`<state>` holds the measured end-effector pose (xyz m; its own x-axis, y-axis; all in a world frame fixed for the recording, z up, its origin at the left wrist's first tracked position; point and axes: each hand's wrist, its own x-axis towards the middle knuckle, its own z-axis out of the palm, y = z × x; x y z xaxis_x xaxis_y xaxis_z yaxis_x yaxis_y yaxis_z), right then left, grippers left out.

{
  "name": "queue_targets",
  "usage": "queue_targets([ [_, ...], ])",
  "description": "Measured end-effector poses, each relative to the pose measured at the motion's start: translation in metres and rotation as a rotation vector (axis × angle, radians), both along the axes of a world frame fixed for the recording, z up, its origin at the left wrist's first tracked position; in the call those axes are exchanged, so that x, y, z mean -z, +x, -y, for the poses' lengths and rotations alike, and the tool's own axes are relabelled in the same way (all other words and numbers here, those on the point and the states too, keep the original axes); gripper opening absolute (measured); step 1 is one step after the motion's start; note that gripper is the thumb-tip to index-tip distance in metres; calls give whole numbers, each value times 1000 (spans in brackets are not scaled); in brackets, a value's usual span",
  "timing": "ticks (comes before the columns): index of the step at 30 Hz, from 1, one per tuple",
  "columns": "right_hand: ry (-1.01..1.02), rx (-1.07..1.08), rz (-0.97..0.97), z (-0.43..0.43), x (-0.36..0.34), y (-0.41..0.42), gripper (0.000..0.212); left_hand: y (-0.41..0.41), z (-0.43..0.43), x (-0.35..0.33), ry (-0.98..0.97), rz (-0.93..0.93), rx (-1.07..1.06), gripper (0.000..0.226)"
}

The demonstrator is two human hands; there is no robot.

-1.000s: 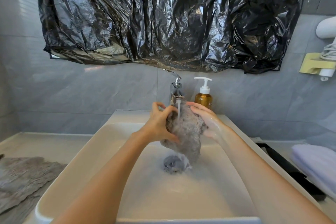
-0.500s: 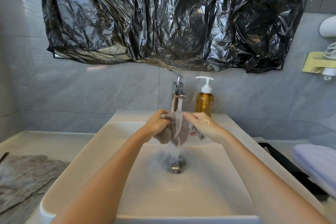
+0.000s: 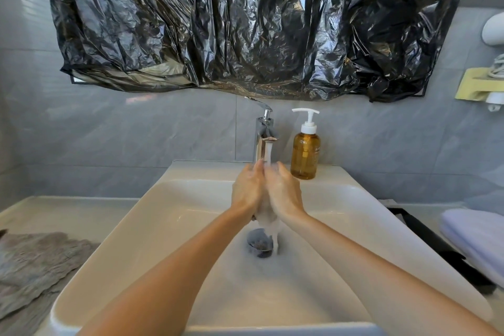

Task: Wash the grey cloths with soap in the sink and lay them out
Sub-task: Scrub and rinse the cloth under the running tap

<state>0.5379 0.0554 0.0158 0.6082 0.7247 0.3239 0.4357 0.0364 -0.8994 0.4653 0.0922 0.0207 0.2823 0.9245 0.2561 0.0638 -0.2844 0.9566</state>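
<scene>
My left hand [image 3: 246,189] and my right hand [image 3: 283,191] are pressed palm to palm over the white sink [image 3: 169,213], under the running tap [image 3: 263,139]. A grey cloth [image 3: 266,217] is squeezed between them; only a wet tip shows below my wrists, with soapy water streaming off it toward the drain [image 3: 259,243]. An amber soap bottle [image 3: 305,153] with a white pump stands on the sink's back rim, right of the tap. Another grey cloth [image 3: 35,264] lies spread flat on the counter at the left.
Crumpled black plastic sheet [image 3: 245,22] hangs on the wall above the tap. A folded lilac towel [image 3: 480,237] lies on the counter at the right, beside a black tray edge [image 3: 425,237]. A yellow holder [image 3: 477,87] is fixed to the right wall.
The cloth hung open under the stream a second ago; I have gathered it and pressed it tight between both palms, and it is now almost hidden.
</scene>
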Motion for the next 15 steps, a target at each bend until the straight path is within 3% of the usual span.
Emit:
queue_targets([
  [4, -38, 53, 56, 1, 4, -4, 44, -6, -2, 4, 98, -104, -43, 41],
  [9, -196, 6, 260, 5, -2, 1, 54, -15, 0, -3, 166, -265, -65, 47],
  [13, -152, -156, 123, 3, -9, 6, 28, -12, -10, -7, -162, -31, 7, 47],
  [15, -106, -261, -75, 3, -12, 8, 24, -12, -19, -7, -299, 86, 32, 48],
])
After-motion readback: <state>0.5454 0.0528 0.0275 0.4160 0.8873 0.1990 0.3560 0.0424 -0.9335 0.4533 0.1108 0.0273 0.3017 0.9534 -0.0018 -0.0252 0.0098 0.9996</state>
